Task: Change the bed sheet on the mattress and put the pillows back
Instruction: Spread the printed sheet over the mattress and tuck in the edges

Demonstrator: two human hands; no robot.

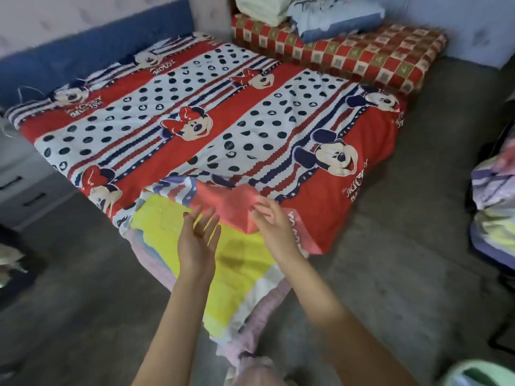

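Floor: we see grey carpet (390, 260) around the bed.
Headboard: we see blue padding (92, 48) against a pale tufted wall (55, 12).
Left: we see grey drawers (25, 188).

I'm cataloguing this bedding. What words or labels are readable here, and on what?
"MOUSE", upside down: red cartoon sheet, near the blue headboard.
Further lettering beside the mouse heads at the sheet's left and right edges: too blurred to read.
Checked mattress, pillow: no text legible.
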